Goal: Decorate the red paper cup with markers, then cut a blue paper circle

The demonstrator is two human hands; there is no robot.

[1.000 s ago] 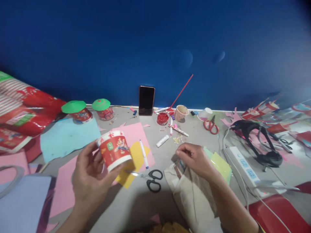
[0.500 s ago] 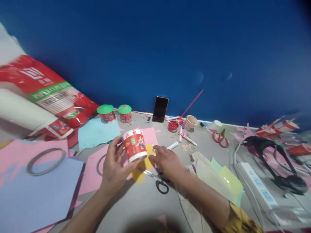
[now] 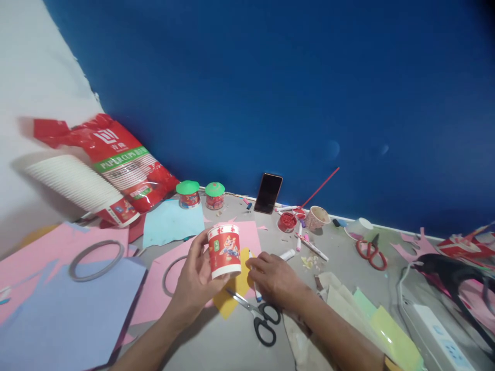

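My left hand (image 3: 199, 286) is wrapped round a red and white paper cup (image 3: 225, 253) with a cartoon figure on it, held slightly tilted above the table. The fingers of my right hand (image 3: 276, 275) are curled over a white marker with a blue end (image 3: 257, 292); part of the marker is hidden under the fingertips. Beneath the hands is a piece of yellow paper (image 3: 226, 304). Black-handled scissors (image 3: 265, 330) lie partly open just below my right hand, their blades reaching over the yellow paper.
Left are a paper-cup bag (image 3: 127, 159), stacked cups (image 3: 77, 185), a tape ring (image 3: 96, 260) and purple paper (image 3: 77, 319). Behind stand two green-topped cups (image 3: 188, 195) and a phone (image 3: 268, 193). Right are red scissors (image 3: 371, 252) and a power strip (image 3: 441, 335).
The view has shifted, so everything sits lower and further right in the picture. My left hand still holds the cup, now more upright. My right hand stays at the marker.
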